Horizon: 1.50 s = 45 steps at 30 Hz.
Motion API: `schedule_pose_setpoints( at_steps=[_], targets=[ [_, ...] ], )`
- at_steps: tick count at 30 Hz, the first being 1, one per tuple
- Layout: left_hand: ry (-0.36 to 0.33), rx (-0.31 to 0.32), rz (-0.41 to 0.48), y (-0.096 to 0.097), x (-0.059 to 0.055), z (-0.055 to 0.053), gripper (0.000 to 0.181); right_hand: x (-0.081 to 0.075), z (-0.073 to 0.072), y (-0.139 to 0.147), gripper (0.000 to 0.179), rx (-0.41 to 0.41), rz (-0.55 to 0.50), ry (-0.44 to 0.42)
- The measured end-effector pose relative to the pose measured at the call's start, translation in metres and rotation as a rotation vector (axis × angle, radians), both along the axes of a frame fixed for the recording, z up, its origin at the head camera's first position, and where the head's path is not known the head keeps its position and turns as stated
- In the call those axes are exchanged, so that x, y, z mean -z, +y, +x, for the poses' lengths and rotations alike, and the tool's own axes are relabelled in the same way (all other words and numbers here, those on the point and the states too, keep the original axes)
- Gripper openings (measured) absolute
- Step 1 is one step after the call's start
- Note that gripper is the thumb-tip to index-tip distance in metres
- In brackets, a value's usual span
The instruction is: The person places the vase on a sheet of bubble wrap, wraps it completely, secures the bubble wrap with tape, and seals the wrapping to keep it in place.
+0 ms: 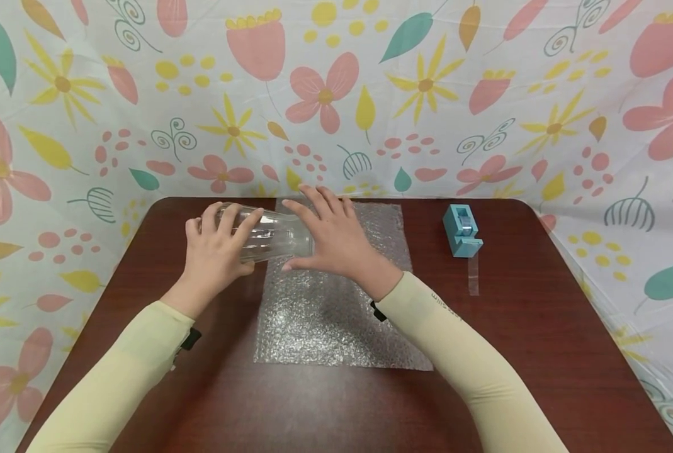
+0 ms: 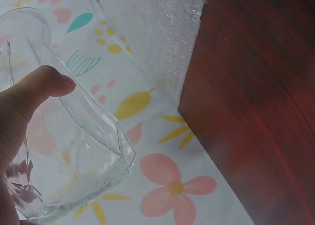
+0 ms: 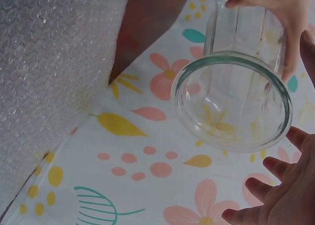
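A clear glass vase (image 1: 272, 238) lies sideways in the air above the bubble wrap (image 1: 325, 327), its mouth turned to the right. My left hand (image 1: 214, 248) grips it near the base, the thumb (image 2: 54, 84) pressed along one side in the left wrist view. The faceted base shows beyond that thumb. Around the mouth end, my right hand (image 1: 339, 239) spreads its fingers and thumb wide. In the right wrist view the round rim (image 3: 236, 58) faces the camera, with the right fingertips (image 3: 275, 167) right beside it.
Right of the wrap, a light-blue tape dispenser (image 1: 461, 229) stands on the dark wooden table (image 1: 313, 412). A strip of clear tape (image 1: 473, 277) hangs off its front onto the tabletop. Behind the table's far edge is a flower-printed cloth (image 1: 325, 145).
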<state>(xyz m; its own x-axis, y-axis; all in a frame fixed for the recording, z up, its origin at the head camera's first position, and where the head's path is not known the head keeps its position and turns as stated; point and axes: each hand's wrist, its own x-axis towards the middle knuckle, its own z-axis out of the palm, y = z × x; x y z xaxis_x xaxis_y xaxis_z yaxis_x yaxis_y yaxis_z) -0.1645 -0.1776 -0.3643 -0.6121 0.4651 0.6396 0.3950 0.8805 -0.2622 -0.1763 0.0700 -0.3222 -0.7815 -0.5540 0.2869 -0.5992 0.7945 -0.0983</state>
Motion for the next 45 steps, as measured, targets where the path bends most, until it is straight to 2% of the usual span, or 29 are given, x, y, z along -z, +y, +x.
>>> schedule_pose_setpoints(
  at_steps=[11,17,22,33,36,41,45],
  targets=[
    [0.036,-0.011,-0.082,0.015,-0.006,-0.002,0.112,-0.001,0.000,-0.001,0.112,0.009,0.019,0.032],
    [0.041,-0.025,-0.118,0.025,-0.010,-0.002,0.111,0.000,0.000,-0.005,0.117,0.043,0.101,-0.013],
    [0.063,-0.030,-0.160,0.032,-0.011,-0.001,0.107,0.001,0.001,-0.007,0.117,0.061,0.127,-0.045],
    [-0.012,-0.017,-0.152,0.044,-0.010,0.000,0.110,0.005,0.002,-0.007,0.114,0.100,0.170,-0.127],
    [-0.004,-0.015,-0.141,0.047,-0.008,-0.001,0.110,0.009,0.002,-0.004,0.113,0.105,0.191,-0.083],
    [0.013,-0.026,-0.129,0.051,-0.005,0.000,0.110,0.020,0.002,0.001,0.115,0.094,0.230,0.067],
    [0.021,-0.031,-0.119,0.055,-0.001,-0.001,0.109,0.028,0.002,0.004,0.115,0.098,0.267,0.142]
  ],
)
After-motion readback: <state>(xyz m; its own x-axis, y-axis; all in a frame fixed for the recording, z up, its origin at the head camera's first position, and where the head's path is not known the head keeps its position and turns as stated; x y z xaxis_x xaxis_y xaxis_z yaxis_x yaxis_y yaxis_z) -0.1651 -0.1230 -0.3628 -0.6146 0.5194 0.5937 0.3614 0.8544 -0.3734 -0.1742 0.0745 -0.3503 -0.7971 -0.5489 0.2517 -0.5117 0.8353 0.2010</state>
